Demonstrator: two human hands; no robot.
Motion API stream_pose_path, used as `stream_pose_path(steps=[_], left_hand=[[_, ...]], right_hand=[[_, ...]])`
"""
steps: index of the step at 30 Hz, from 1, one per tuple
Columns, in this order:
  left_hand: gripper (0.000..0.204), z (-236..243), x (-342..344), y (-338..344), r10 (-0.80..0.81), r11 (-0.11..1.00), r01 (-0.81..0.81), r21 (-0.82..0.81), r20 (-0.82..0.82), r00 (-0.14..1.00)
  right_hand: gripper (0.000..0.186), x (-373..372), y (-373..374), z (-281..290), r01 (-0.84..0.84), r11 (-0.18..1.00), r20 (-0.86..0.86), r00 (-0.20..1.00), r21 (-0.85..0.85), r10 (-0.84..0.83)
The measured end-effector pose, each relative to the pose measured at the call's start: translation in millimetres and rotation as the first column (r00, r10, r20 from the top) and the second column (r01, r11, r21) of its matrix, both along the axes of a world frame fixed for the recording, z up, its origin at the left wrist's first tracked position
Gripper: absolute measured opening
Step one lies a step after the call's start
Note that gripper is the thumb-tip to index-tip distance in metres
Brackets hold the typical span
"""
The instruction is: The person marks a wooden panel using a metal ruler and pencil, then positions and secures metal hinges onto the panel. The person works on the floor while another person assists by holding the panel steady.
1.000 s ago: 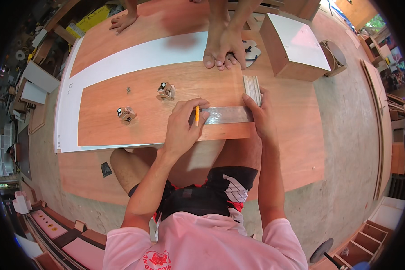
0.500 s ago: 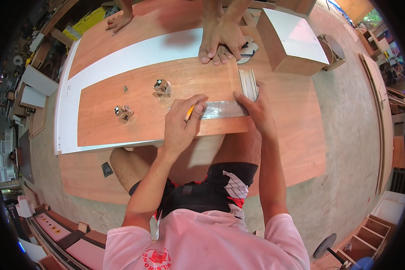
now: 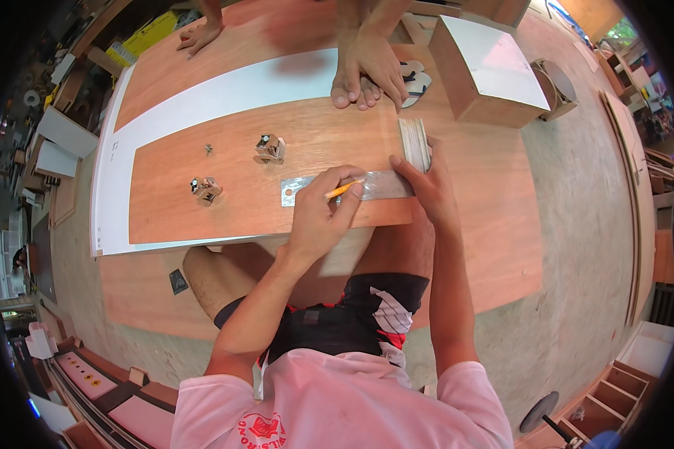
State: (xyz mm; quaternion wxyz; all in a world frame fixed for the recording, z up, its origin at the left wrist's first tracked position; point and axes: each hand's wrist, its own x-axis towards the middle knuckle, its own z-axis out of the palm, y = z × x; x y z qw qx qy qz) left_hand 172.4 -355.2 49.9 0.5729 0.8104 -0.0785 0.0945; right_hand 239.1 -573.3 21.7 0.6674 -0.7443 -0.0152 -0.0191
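Observation:
My left hand [image 3: 320,218] pinches a yellow pencil [image 3: 342,188] over a metal ruler [image 3: 388,185]. The ruler lies flat across a brown plywood board [image 3: 228,179], near its front edge. At the board's right edge, my right hand [image 3: 434,188] has its thumb on the ruler's end. Its fingers curl down beside a layered, pale-edged wood block [image 3: 413,144], and their tips are partly hidden. Two small metal hinges, the nearer hinge [image 3: 206,190] and the farther hinge [image 3: 269,149], sit on the board left of my hands. A small screw-like piece [image 3: 208,149] lies near them.
Across the board, another person's hand [image 3: 380,61] and foot [image 3: 342,90] rest at its far right corner; their other hand [image 3: 201,36] is at the far left. A white-topped box [image 3: 494,63] stands far right, near sandals [image 3: 413,84]. A white sheet [image 3: 114,202] lies under the board.
My left hand has slid right along the ruler with the pencil, uncovering the ruler's left end with its hole. My right hand stays at the right edge.

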Motion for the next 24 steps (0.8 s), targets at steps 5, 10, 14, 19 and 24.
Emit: stream_pose_path(steps=[5,10,14,19,24], left_hand=[[0.018,-9,-4,2,-0.028,0.999,0.026,-0.034,-0.06,0.998],[0.015,-9,-4,0,-0.113,0.986,0.093,0.142,0.143,0.983],[0.015,-3,-6,-1,-0.104,0.987,0.096,0.13,0.056,0.993],[0.015,-6,-3,-3,-0.13,0.983,0.124,0.137,0.037,0.991],[0.013,-7,0,-2,-0.153,0.973,0.137,0.184,0.078,0.985]], right_hand=[[0.072,-1,1,2,0.001,0.999,-0.045,0.999,-0.054,-0.003],[0.074,0,1,4,0.007,1.0,-0.076,0.997,-0.031,-0.009],[0.075,0,1,6,0.024,0.998,-0.077,0.997,-0.059,-0.028],[0.073,2,-2,-3,0.036,0.994,0.002,0.999,-0.102,-0.036],[0.07,1,-2,-3,0.016,0.997,-0.014,1.0,-0.074,-0.017]])
